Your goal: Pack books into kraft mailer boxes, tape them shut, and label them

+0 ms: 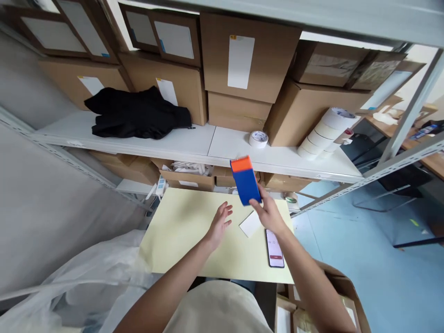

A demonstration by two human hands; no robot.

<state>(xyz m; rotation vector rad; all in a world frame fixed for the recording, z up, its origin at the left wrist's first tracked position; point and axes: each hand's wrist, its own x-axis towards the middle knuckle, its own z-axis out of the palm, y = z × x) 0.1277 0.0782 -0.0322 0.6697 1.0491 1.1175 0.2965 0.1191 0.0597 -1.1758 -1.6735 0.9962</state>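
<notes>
My right hand (pixel 268 212) grips a flat blue box with an orange end (pixel 245 182) by its lower right corner, raised above the far part of the pale yellow table (pixel 180 231). To the left, my left hand (pixel 219 225) hovers over the table with fingers apart and nothing in them. Below the box lies a white card or sheet (pixel 250 224), partly hidden by my right hand. A phone with a lit screen (pixel 275 248) rests on the table beside my right forearm.
Behind the table, a metal shelf (pixel 194 147) bears cardboard boxes (pixel 239 111), a black garment (pixel 138 113) and tape rolls (pixel 321 134). Translucent plastic sheeting (pixel 93 273) hangs at the left. An open carton (pixel 333 282) stands at the lower right.
</notes>
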